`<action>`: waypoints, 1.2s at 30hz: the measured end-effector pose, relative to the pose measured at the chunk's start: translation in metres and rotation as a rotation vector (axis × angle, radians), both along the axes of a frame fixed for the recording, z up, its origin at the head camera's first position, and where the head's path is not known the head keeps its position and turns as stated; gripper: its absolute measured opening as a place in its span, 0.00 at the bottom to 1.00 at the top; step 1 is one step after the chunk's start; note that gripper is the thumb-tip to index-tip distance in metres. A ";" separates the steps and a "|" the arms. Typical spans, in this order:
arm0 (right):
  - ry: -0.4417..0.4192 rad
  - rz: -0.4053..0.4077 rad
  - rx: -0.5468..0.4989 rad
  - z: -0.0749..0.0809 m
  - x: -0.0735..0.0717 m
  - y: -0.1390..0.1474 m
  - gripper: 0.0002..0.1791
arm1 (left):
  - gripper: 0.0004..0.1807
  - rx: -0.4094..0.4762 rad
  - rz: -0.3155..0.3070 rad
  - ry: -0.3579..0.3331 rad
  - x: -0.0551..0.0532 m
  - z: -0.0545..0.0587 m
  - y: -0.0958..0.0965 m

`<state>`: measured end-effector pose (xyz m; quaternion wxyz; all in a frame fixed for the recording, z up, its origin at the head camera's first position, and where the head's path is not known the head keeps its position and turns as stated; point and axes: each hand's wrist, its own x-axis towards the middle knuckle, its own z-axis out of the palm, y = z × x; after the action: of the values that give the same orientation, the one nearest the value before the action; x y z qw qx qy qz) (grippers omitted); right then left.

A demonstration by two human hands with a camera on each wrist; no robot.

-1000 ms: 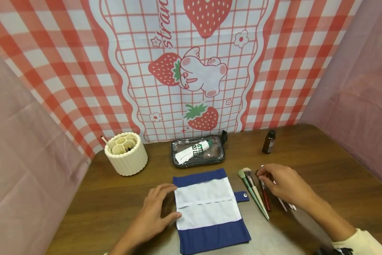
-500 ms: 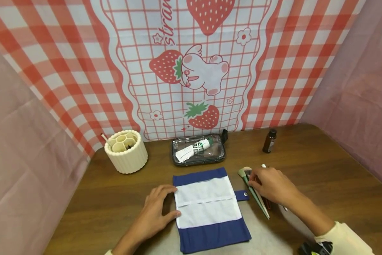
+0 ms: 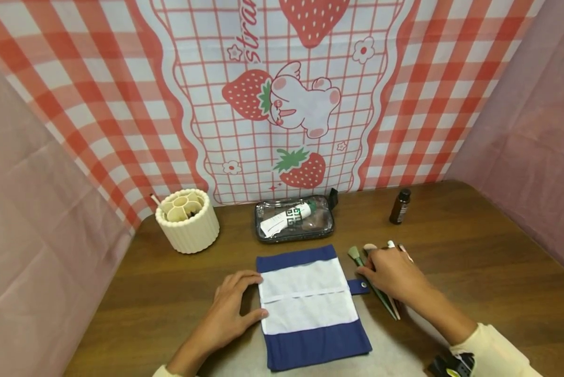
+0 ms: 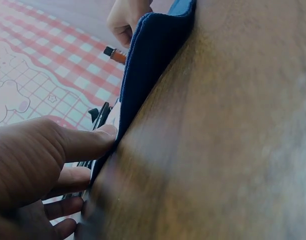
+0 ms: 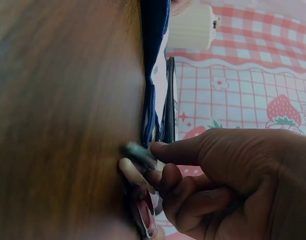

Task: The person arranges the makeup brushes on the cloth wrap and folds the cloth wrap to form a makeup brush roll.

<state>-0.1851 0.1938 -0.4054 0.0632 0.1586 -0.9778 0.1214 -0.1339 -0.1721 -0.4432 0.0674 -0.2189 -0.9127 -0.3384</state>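
Observation:
A blue-and-white fabric brush roll [image 3: 305, 298] lies spread on the table, its snap strap [image 3: 359, 286] pointing right. My left hand [image 3: 227, 309] rests at its left edge, thumb and fingertips touching the cloth with the fingers loosely spread. To the right of the roll, my right hand [image 3: 395, 272] pinches a green makeup brush [image 3: 383, 302] between thumb and forefinger. A beige-handled brush [image 5: 132, 172] and a dark red handle [image 5: 141, 210] lie beside it in the right wrist view. My right hand hides much of these and of a white-ended stick [image 3: 391, 244].
Behind the roll lies a clear zip pouch [image 3: 295, 234] holding a white tube [image 3: 284, 220]. A cream ribbed holder [image 3: 190, 233] stands at back left, a small dark bottle [image 3: 399, 208] at back right. A checked strawberry cloth [image 3: 305, 104] hangs behind the table.
My right hand has moved left from the white-ended sticks across to the green brush, whose head now sits apart from the beige one. My left hand has stayed at the roll's edge.

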 end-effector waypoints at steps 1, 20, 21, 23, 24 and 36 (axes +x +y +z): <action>0.009 0.000 0.007 0.000 0.000 -0.001 0.21 | 0.33 -0.001 -0.001 -0.001 0.000 0.000 0.000; -0.063 0.073 -0.259 0.030 -0.012 0.002 0.11 | 0.33 -0.004 -0.010 -0.011 -0.001 0.002 -0.001; -0.062 0.084 -0.290 0.032 -0.013 0.002 0.10 | 0.33 -0.004 -0.010 -0.012 -0.001 0.002 -0.001; -0.053 0.102 -0.348 0.036 -0.015 0.001 0.09 | 0.33 -0.006 -0.010 -0.016 -0.001 0.002 -0.001; -0.046 0.108 -0.377 0.037 -0.016 0.001 0.08 | 0.33 -0.006 -0.011 -0.017 -0.001 0.002 -0.001; -0.120 0.118 -0.724 0.048 -0.037 -0.020 0.19 | 0.33 -0.010 -0.008 -0.021 -0.001 0.001 -0.002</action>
<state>-0.2216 0.1737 -0.3579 0.0507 0.1747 -0.8627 0.4719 -0.1346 -0.1745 -0.4422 0.0554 -0.2193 -0.9143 -0.3361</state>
